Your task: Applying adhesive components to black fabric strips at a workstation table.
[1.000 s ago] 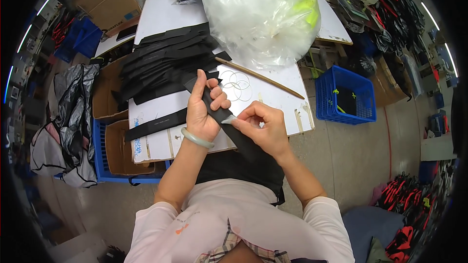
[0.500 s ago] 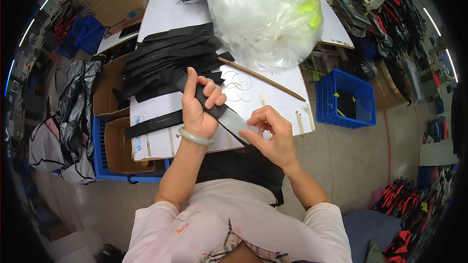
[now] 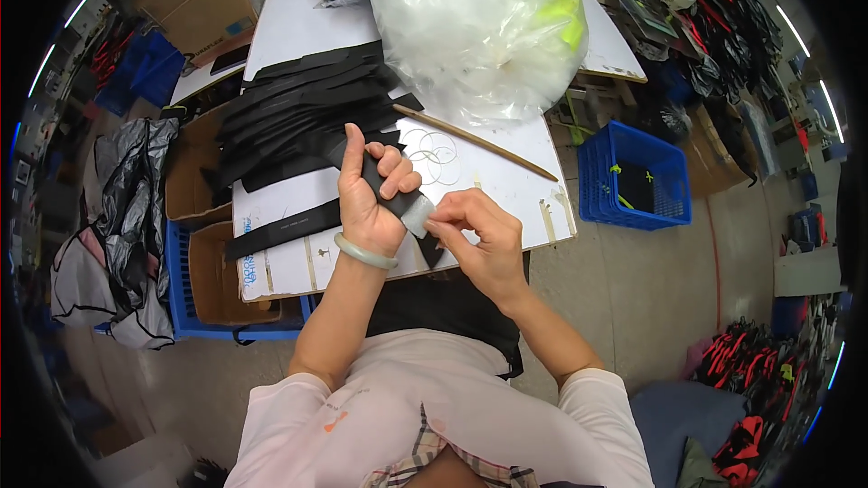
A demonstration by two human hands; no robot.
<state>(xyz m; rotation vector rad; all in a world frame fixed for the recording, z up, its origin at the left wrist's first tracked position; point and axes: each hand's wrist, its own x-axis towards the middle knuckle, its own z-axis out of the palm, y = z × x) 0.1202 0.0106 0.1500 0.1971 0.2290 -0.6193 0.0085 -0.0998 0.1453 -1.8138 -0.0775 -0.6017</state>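
Note:
My left hand (image 3: 372, 190) is wrapped round a black fabric sleeve (image 3: 431, 254), thumb up, with a dark tip of it hanging below. My right hand (image 3: 479, 239) pinches the end of a translucent whitish piece (image 3: 417, 215) at the sleeve's mouth; its far end is out of sight in the black fabric. Under and beyond my left hand lies a pile of black fabric strips (image 3: 307, 108). A single black strip (image 3: 282, 232) rests apart, nearer me. Several thin rings (image 3: 436, 159) and a pointed wooden stick (image 3: 475, 141) lie on the white table (image 3: 515, 203).
A big clear bag (image 3: 470, 27) of white stuffing covers the table's far part. A blue crate (image 3: 633, 214) stands on the floor to the right. At the left are cardboard boxes (image 3: 219, 276) in a blue basket and silvery-black fabric (image 3: 136, 208).
My right hand has moved left toward my left hand. Much less of the whitish piece shows outside the black sleeve. The left hand keeps its grip.

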